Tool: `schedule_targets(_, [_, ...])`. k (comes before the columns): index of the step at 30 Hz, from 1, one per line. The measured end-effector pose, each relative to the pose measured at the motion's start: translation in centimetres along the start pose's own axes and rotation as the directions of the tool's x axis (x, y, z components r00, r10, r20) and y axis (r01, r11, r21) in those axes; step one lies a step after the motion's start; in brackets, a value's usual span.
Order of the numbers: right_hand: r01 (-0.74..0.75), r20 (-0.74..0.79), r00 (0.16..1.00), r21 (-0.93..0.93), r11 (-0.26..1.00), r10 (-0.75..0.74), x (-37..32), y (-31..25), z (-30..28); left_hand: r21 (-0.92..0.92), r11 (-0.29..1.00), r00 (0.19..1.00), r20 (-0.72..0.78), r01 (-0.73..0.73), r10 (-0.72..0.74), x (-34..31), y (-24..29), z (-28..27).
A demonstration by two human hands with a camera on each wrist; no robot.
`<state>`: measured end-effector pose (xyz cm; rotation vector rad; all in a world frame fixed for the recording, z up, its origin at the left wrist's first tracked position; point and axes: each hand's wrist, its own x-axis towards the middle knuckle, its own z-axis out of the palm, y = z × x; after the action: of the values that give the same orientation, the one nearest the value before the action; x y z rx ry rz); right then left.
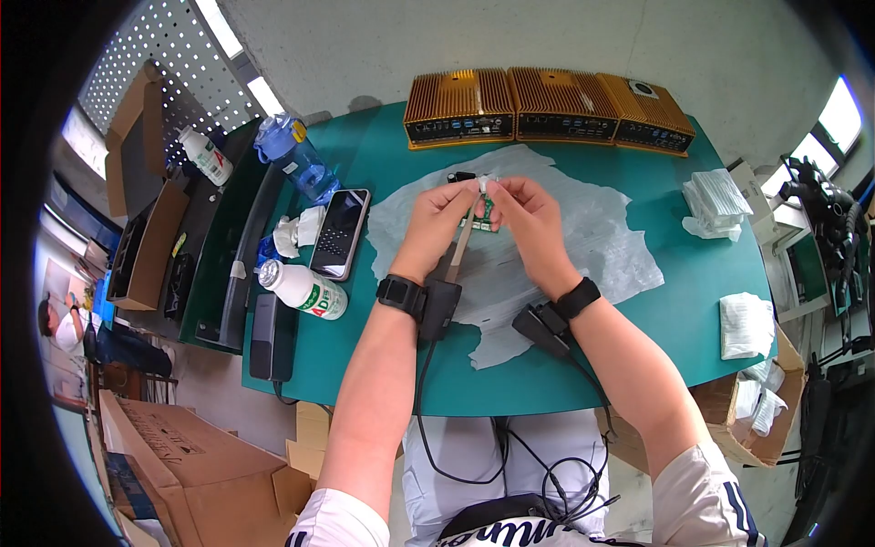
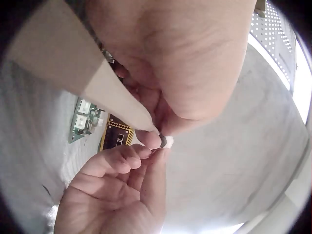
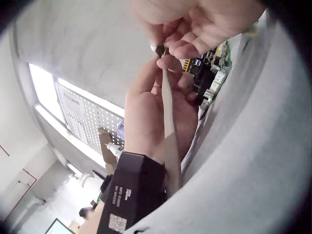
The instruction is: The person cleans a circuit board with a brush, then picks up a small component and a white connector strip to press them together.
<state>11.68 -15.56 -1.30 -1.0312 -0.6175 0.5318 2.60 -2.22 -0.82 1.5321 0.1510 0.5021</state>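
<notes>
My left hand and right hand meet over the plastic sheet, fingertips touching. Between them both pinch the tip of a flat beige strip, where a small white-and-dark piece shows. The strip tapers toward that tip and runs back past my left palm toward the left wrist. Fingers cover most of the small piece, so I cannot tell what it is. Behind and below the fingers, a green circuit board with white sockets lies on the sheet. In the right wrist view, the board appears beyond the left fingers.
Crumpled translucent sheeting covers the middle of the green table. Three gold finned computers line the back. On the left are a phone, a white bottle and a blue water bottle. Wrapped packs lie right.
</notes>
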Motion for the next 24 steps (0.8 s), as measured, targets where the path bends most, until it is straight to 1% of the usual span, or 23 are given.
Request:
schedule_targets(2, [-0.012, 0.002, 1.0, -0.005, 1.0, 0.012, 0.0, 0.1, -0.2, -0.007, 1.0, 1.0, 0.004, 0.002, -0.002, 0.0, 0.0, 0.0])
schedule_targets(4, [-0.097, 0.017, 0.995, 0.076, 0.992, 0.095, 0.0, 0.1, -0.2, -0.029, 0.999, 1.0, 0.003, 0.02, -0.02, 0.1, -0.2, 0.0])
schedule_targets(5, [-0.097, 0.017, 0.995, 0.076, 0.992, 0.095, 0.0, 0.2, -0.2, -0.029, 0.999, 1.0, 0.003, 0.02, -0.02, 0.1, -0.2, -0.1])
schedule_targets(7, [-0.143, 0.046, 0.99, 0.204, 0.968, 0.136, -0.1, 0.5, -0.2, -0.05, 0.998, 0.999, -0.019, 0.042, -0.043, 0.1, -0.3, -0.3])
schedule_targets(8, [-0.143, 0.047, 0.99, 0.204, 0.968, 0.137, 0.0, 0.4, -0.2, -0.05, 0.998, 0.999, -0.02, 0.042, -0.043, 0.2, -0.4, -0.5])
schedule_targets(10, [-0.191, 0.005, 0.98, 0.27, 0.944, 0.197, 0.1, 0.2, -0.2, -0.12, 0.993, 1.0, -0.005, 0.02, -0.021, 0.4, -0.8, -0.8])
schedule_targets(11, [-0.191, 0.005, 0.98, 0.27, 0.944, 0.197, 0.1, 0.2, -0.3, -0.12, 0.993, 1.0, -0.005, 0.021, -0.021, 0.4, -0.5, -0.6])
schedule_targets(13, [-0.175, 0.024, 0.984, 0.283, 0.943, 0.176, 0.2, 0.2, -0.6, -0.121, 0.992, 0.996, -0.071, 0.035, -0.044, 0.2, 0.1, -0.1])
schedule_targets(17, [-0.154, 0.051, 0.988, 0.252, 0.955, 0.145, 0.0, -0.3, -0.5, -0.093, 0.994, 0.995, -0.075, 0.062, -0.069, 0.0, 0.3, -0.1])
schedule_targets(19, [-0.149, 0.093, 0.987, 0.249, 0.957, 0.13, -0.2, -0.6, -0.2, -0.026, 0.999, 0.996, -0.084, 0.019, -0.022, 0.0, 0.3, 0.2])
schedule_targets(20, [-0.149, 0.093, 0.987, 0.249, 0.957, 0.13, -0.2, -0.6, -0.2, -0.026, 0.999, 0.996, -0.083, 0.02, -0.022, 0.1, 0.1, 0.0])
schedule_targets(22, [-0.128, 0.11, 0.988, 0.163, 0.978, 0.111, -0.1, -0.5, -0.1, 0.024, 1.0, 0.998, -0.064, 0.015, -0.014, 0.2, -0.6, -0.4])
schedule_targets(23, [-0.128, 0.109, 0.988, 0.163, 0.978, 0.111, -0.1, -0.4, -0.1, 0.024, 1.0, 0.998, -0.064, 0.016, -0.014, 0.1, -0.4, -0.2])
schedule_targets(24, [-0.105, 0.085, 0.992, 0.078, 0.991, 0.098, 0.0, -0.2, -0.1, -0.001, 1.0, 0.998, -0.066, 0.005, -0.005, 0.0, -0.1, 0.0])
